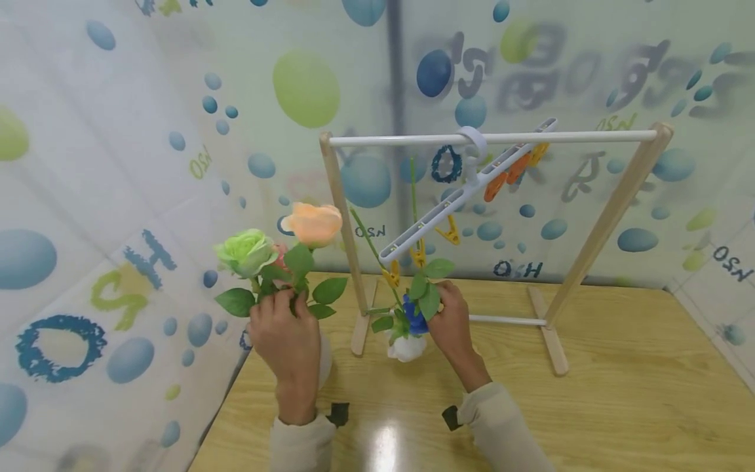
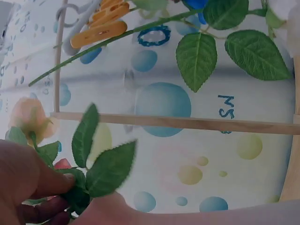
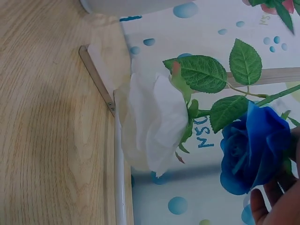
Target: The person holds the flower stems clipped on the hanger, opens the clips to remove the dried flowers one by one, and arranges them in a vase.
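Note:
My left hand (image 1: 284,331) is at the leafy stems below a green rose (image 1: 244,252) and a peach rose (image 1: 314,224). Its thumb and fingers pinch a leafy stem (image 2: 77,185) just above the pale vase (image 1: 325,360). A pink rose (image 1: 280,257) shows partly behind the leaves. My right hand (image 1: 451,318) holds a blue rose (image 3: 253,147) by its side, head downward. Beside that, a white rose (image 3: 152,124) hangs upside down, its green stem (image 1: 368,239) rising to the yellow clothespins (image 1: 390,273) at the hanger's near end.
A pale clip hanger (image 1: 454,200) hooks over the white bar (image 1: 389,140) of a wooden-legged rack (image 1: 607,223). Orange clothespins (image 1: 495,187) hang along its far half. The rack's feet (image 1: 548,334) stand on the wooden table (image 1: 637,393), before a patterned curtain (image 1: 236,39).

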A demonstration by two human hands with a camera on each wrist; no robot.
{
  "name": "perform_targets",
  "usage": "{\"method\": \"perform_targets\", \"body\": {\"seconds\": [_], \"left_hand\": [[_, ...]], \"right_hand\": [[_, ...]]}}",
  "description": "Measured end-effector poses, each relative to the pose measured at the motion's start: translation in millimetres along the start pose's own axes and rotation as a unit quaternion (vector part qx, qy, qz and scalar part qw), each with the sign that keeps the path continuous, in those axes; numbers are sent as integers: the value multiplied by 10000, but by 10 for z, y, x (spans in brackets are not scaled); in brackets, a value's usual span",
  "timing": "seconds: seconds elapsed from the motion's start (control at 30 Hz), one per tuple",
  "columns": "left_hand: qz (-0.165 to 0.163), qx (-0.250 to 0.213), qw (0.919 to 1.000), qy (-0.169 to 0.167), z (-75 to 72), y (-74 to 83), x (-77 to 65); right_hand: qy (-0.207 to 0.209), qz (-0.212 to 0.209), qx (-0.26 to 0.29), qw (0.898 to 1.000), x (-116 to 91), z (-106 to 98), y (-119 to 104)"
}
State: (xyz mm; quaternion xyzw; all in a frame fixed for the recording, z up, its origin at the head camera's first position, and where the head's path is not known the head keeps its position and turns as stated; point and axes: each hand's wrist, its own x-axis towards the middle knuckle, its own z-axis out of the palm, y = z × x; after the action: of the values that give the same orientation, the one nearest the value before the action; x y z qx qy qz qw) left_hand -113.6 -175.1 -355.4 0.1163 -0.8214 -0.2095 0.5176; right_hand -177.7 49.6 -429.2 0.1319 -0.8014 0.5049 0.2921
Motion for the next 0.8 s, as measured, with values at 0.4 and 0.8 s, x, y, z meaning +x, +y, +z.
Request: {"method": "perform_targets", "body": {"seconds": [0.4,0.8], "left_hand": [[-374,417,9962,-665,-87,-141,31],[-807,106,9945,-663,-158,-185,53]], "right_hand": [[22,-137,-200,9997,-13,-35,17],[-2,-62,-140,9999,-31,-75,40]]}}
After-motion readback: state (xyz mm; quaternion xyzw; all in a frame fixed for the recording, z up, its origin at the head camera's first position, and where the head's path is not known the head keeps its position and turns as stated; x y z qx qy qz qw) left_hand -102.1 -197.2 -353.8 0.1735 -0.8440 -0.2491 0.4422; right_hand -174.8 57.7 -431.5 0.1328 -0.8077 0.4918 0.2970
